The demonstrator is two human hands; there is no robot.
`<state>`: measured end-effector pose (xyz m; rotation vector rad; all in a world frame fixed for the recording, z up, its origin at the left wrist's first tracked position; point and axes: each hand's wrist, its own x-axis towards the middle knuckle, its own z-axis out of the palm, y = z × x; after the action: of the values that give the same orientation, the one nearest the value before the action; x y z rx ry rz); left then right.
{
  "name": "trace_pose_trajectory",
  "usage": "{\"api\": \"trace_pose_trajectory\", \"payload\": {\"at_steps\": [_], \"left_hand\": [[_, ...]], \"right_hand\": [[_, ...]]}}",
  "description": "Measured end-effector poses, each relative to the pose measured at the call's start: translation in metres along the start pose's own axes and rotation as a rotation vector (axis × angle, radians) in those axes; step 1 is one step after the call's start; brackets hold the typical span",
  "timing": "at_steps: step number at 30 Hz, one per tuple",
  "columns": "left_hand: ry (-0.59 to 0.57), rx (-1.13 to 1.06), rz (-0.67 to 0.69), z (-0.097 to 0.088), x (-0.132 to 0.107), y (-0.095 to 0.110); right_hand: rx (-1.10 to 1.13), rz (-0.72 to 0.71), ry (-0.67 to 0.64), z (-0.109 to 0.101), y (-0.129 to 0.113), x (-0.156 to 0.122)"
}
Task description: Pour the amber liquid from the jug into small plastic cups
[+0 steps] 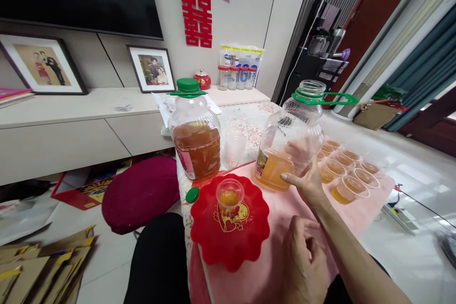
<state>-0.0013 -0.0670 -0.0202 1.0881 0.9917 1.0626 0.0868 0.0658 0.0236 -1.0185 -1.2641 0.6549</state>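
Observation:
My right hand [308, 183] grips the side of a clear plastic jug [274, 168], its thumb in front and its fingers around the back. The jug stands uncapped on the pink cloth, with amber liquid low inside and a green handle ring at its neck. Below it, my left hand [304, 259] rests loosely curled over the cloth; nothing shows in its fingers. To its left, a small clear cup [230, 194] with a little amber liquid sits on a red scalloped plate [231, 251]. Beside the plate lies a green cap [192, 194].
A second jug [197, 147], capped green and fuller, stands behind the plate. Several filled cups [347, 190] are grouped at the right. A stack of clear cups [235, 147] is between the jugs. A maroon stool [142, 194] is at the left.

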Motion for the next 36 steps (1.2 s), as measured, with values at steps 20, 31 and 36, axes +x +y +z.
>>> {"api": "trace_pose_trajectory", "payload": {"at_steps": [20,31,36], "left_hand": [[-0.025,0.053,0.260,0.003,-0.006,-0.014],[0.025,0.251,0.613,-0.007,0.000,-0.002],[0.109,0.206,0.636,-0.016,-0.016,0.011]], "right_hand": [[-0.002,0.047,-0.098,0.015,0.020,-0.009],[0.001,0.023,-0.038,-0.014,0.033,-0.027],[0.008,-0.041,0.195,-0.032,0.041,-0.029]]}}
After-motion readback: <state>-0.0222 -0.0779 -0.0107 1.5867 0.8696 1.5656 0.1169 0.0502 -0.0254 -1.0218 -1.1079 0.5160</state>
